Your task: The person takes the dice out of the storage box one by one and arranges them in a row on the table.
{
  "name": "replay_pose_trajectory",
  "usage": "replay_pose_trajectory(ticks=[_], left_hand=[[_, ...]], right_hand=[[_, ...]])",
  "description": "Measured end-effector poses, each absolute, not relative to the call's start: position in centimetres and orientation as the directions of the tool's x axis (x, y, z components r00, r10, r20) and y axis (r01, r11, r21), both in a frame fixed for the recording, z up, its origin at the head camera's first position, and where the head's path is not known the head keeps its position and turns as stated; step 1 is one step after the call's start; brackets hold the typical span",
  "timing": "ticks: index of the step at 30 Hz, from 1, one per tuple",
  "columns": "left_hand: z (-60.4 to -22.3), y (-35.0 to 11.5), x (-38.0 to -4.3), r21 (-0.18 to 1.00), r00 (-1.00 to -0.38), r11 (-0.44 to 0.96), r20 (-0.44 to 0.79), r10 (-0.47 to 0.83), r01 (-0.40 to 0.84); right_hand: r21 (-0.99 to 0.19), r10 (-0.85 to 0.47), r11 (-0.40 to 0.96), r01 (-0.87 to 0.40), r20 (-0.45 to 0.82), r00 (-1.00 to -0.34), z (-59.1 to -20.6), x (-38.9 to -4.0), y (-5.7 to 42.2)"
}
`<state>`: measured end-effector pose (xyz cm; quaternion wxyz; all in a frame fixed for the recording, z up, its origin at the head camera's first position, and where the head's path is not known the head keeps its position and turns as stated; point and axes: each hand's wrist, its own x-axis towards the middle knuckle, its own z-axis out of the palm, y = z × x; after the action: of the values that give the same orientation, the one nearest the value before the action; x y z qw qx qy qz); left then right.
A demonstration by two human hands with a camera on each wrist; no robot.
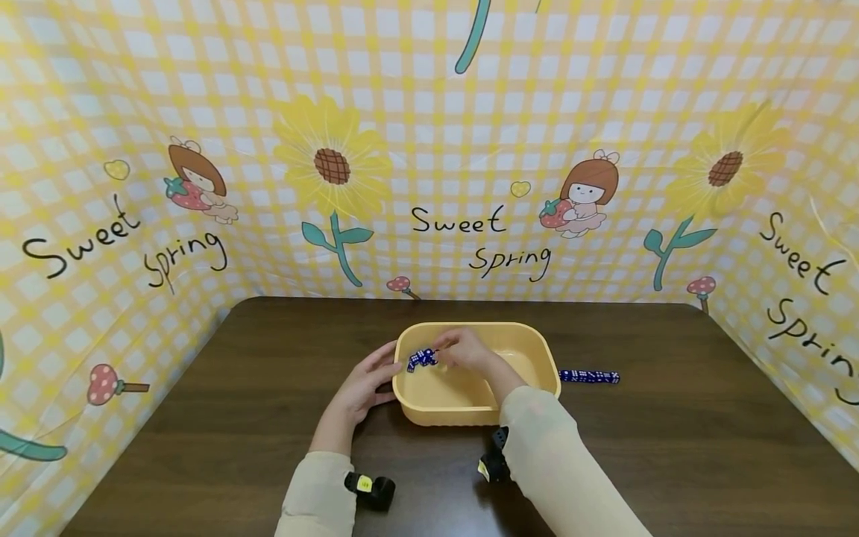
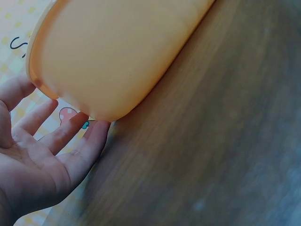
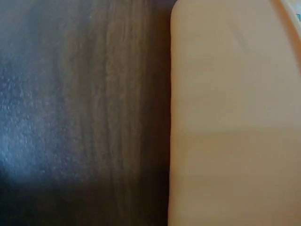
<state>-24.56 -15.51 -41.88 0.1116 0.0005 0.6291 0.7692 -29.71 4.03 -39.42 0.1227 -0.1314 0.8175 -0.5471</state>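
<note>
The left hand [image 1: 365, 382], fingers spread apart, touches the yellow box [image 1: 443, 418] at its nine-o'clock end. A row of dice [image 1: 590, 377] lies on the surface [image 1: 671, 447] past three o'clock. Inside, the blue dice [image 1: 421, 360], long axis eight to two, lie at eight o'clock from the nearer right hand's [image 1: 467, 350] bent fingers; whether these pinch one, I cannot tell.

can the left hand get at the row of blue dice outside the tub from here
Probably not: the left hand touches the left end of the tub, the row of blue dice lies past its right end, and the right arm crosses between.
</note>
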Motion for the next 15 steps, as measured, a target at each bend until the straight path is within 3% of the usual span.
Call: replay_pose_trajectory(ticks=[15], left_hand=[[-41.77,-15.55,-24.48,0.970,-0.974,-0.176,-0.136,0.181,-0.168]], right_hand=[[-0.881,-0.351,0.468,-0.068,-0.114,-0.930,-40.35,-29.98,3.87]])
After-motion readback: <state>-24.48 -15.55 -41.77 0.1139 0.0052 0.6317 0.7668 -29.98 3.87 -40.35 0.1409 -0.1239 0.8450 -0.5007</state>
